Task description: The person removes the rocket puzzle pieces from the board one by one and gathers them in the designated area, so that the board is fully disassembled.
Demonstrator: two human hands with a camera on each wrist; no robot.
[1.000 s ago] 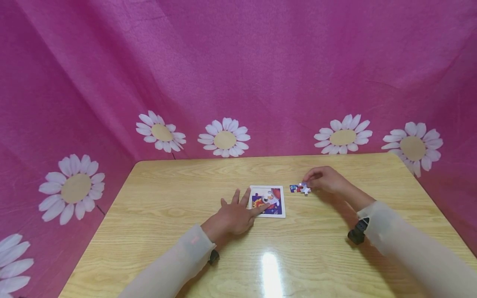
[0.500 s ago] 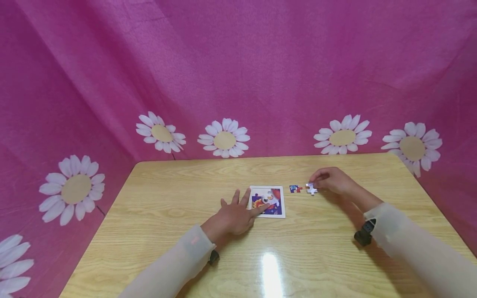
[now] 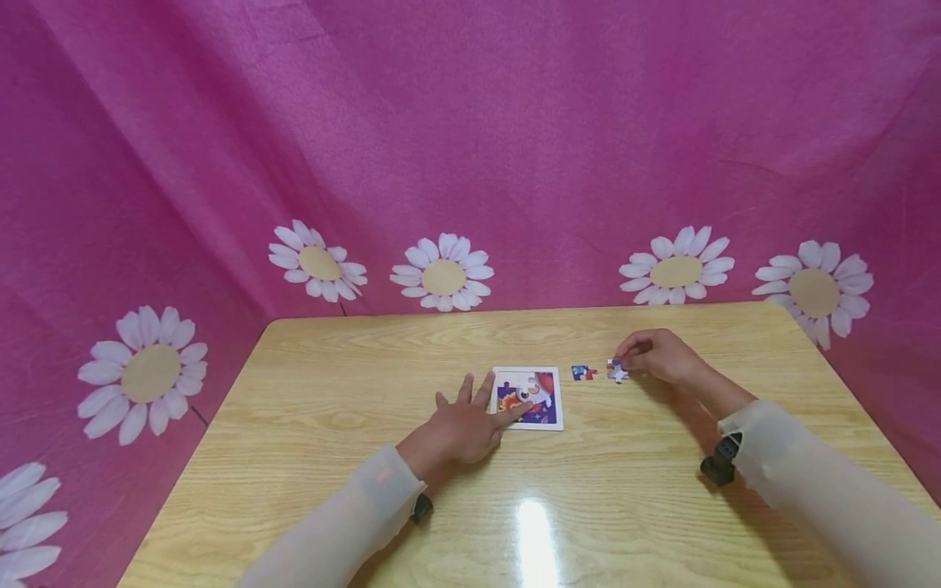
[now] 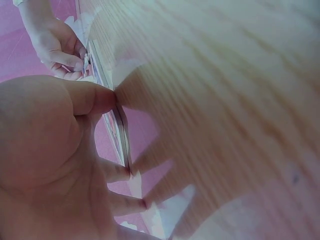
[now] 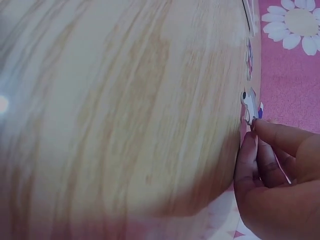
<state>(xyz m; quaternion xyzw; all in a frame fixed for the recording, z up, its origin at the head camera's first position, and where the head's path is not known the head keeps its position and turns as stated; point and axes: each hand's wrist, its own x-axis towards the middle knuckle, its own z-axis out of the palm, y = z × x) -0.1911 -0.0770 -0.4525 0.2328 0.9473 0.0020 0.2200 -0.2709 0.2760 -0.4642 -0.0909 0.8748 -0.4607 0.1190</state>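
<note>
A square jigsaw puzzle in a white frame (image 3: 560, 400) lies on the table, its picture purple, orange and white, with a pale area at its upper left. My left hand (image 3: 463, 431) rests at its left side, fingers spread and straight, one digit lying across the picture. To the right of the frame, my right hand (image 3: 654, 357) pinches a white and purple puzzle piece (image 3: 617, 372) between thumb and fingers, as the right wrist view also shows with the piece (image 5: 251, 107) tilted. Between frame and hand lies a blue and red puzzle piece (image 3: 582, 373).
The wooden table (image 3: 331, 367) has a glare spot near its front. Behind and to the sides hangs a pink curtain (image 3: 515, 147) with white daisies. Black straps with devices (image 3: 719, 460) sit at the wrists.
My right hand has drawn its puzzle piece rightward, apart from the blue and red piece, and the held piece has turned. My left hand and the frame stay put.
</note>
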